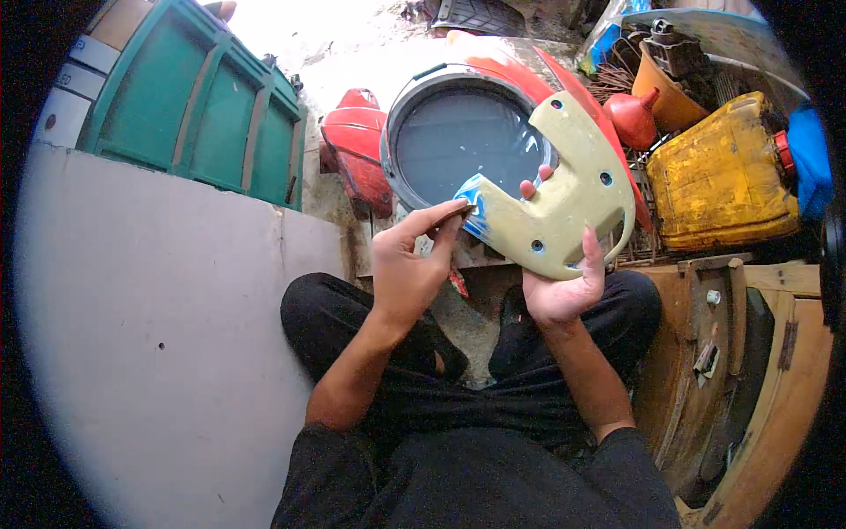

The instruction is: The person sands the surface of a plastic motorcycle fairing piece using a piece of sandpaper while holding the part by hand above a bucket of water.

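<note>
Pale yellow-cream panel [573,207] here, kinda U-shaped with a few holes in it, held up tilted over the near right side of a round dark bucket [388,145] of greyish water. Can't tell if it's actually touching the rim.

Right hand [564,295] has it from below: palm at the bottom edge, thumb up the front, fingers wrapped behind with a couple of tips poking out at the inner notch. Left hand [410,278] has its fingers pinched on a small dark brown piece [456,212], right against the blue-and-white patch [474,201] at the panel's left end.

Around it: a scuffed red part [357,145] just left of the bucket, plus a red funnel [631,119] and a grubby yellow jerrycan [723,181] over on the right.
</note>
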